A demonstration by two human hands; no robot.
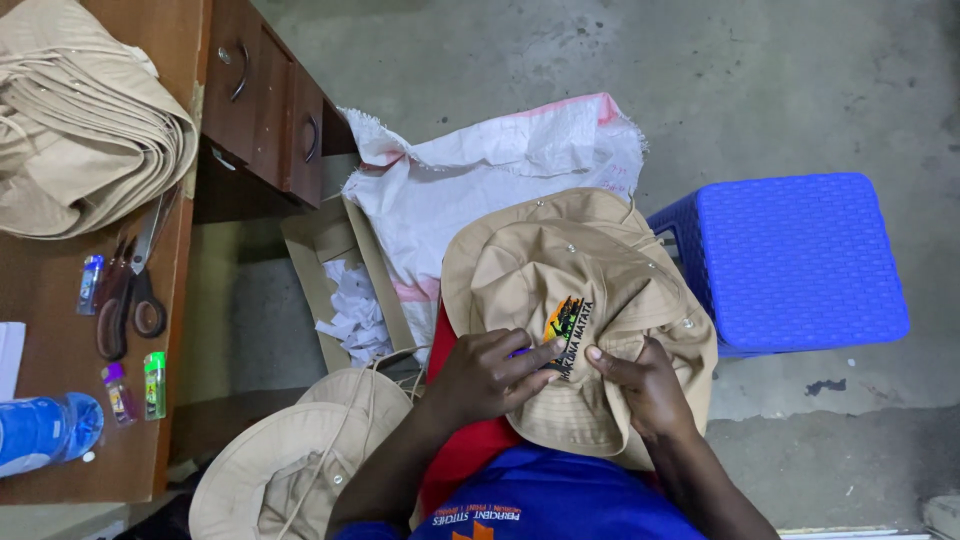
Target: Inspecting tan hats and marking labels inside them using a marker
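A tan brimmed hat (580, 290) with a small embroidered patch (567, 330) on its crown rests on my lap. My left hand (487, 375) grips the crown just left of the patch, fingers curled, with something small and purple barely showing under them. My right hand (643, 385) pinches the fabric just right of the patch. A second tan hat (290, 460) lies upside down by my left knee, its cord loose.
A wooden desk (60, 300) at left carries a stack of tan hats (80, 120), scissors (125, 300), small lighters (153, 385) and a blue bottle (45, 430). A cardboard box (345, 290) of white scraps, a white woven sack (480, 170) and a blue plastic stool (795, 260) stand on the concrete floor.
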